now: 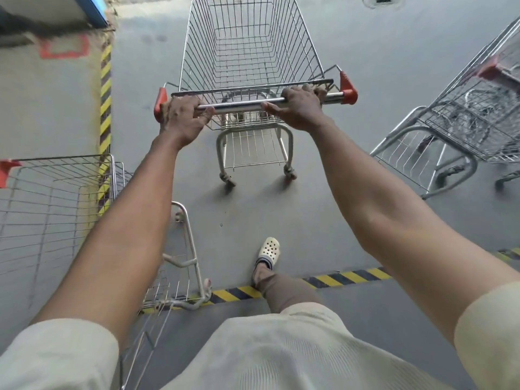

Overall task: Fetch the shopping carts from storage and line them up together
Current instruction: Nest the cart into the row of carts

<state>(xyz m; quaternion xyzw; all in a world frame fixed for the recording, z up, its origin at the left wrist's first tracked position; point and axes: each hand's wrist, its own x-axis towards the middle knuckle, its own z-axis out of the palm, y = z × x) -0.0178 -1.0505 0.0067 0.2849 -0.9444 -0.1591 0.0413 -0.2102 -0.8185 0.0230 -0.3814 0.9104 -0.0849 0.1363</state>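
Observation:
A wire shopping cart [247, 52] with red handle ends stands straight ahead of me on the grey floor, its basket empty. My left hand [183, 119] grips the left part of its chrome handle bar [242, 105]. My right hand [298, 108] grips the right part of the same bar. Both arms are stretched forward. A second cart [56, 209] stands close at my left, partly under my left arm. Another cart [464, 128] stands at the right edge, angled, seemingly nested with one more.
Yellow-and-black hazard tape [105, 108] runs along the left floor edge, and another strip [346, 277] crosses the floor by my feet. My foot in a cream clog [268, 250] is stepping forward. A floor drain [382, 0] lies far ahead on the right.

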